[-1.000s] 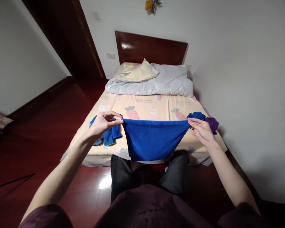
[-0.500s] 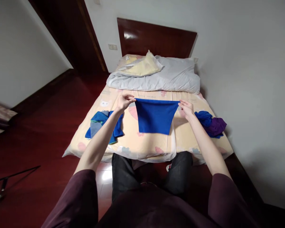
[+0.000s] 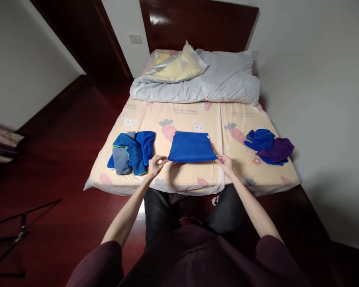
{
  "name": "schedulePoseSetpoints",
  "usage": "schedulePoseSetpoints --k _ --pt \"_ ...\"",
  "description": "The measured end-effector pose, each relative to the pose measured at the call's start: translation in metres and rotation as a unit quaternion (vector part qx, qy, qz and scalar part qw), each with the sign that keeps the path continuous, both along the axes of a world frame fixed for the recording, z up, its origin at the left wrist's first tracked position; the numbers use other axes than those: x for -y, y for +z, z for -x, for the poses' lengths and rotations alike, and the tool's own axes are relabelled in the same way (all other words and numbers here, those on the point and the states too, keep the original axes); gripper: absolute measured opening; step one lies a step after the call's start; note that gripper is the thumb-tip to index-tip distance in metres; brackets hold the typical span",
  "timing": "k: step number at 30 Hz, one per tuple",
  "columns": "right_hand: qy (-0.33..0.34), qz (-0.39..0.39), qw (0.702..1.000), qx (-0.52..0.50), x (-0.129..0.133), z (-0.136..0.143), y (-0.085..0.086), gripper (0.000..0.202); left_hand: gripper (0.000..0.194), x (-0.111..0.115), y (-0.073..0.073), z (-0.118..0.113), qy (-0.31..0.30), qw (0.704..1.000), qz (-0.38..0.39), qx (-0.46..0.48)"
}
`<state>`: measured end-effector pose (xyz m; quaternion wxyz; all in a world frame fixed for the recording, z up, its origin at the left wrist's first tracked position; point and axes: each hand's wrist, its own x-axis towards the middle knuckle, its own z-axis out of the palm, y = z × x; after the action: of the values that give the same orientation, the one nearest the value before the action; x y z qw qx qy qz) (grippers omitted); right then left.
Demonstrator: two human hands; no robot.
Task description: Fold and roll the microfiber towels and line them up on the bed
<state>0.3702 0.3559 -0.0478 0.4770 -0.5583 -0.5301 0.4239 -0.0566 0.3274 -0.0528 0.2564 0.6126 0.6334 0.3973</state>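
A blue cloth [image 3: 192, 146] is stretched out over the middle of the bed, its far part on the patterned sheet and its near edge slightly raised. My left hand [image 3: 157, 165] pinches the near left corner between thumb and fingers. At the near right corner, my right hand [image 3: 225, 162] holds the cloth in the same way. A small white tag shows near the cloth's far right corner.
Blue and grey cloths [image 3: 131, 153] lie on the bed's left side. Crumpled blue and purple cloths [image 3: 277, 149] lie at the right. A grey quilt [image 3: 227, 79] and a yellow pillow [image 3: 181, 68] are by the headboard [image 3: 197, 24]. A black stand [image 3: 22, 225] is on the floor, left.
Both hands have come down and nearer my body with the cloth's near edge. The cloth, which hung from my hands before, now lies spread away from me. The view has tilted down slightly.
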Motion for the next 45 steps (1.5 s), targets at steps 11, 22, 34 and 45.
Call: schedulePoseSetpoints --k 11,22,34,45 --pt "-0.080 0.146 0.985 -0.034 0.049 0.012 -0.097 0.040 0.068 0.033 -0.102 -0.007 -0.005 0.973 0.199 0.120" --pt "-0.165 0.204 0.964 -0.033 0.063 0.016 -0.100 0.058 0.047 0.025 -0.108 -0.007 0.036 0.977 0.188 0.092" --pt "-0.148 0.172 0.973 -0.047 0.067 0.018 -0.098 0.053 0.042 0.031 -0.104 -0.010 0.013 0.977 0.195 0.088" --pt "-0.111 0.169 0.978 -0.044 0.108 0.011 -0.095 0.062 0.049 0.070 -0.094 0.003 -0.011 0.971 0.226 0.079"
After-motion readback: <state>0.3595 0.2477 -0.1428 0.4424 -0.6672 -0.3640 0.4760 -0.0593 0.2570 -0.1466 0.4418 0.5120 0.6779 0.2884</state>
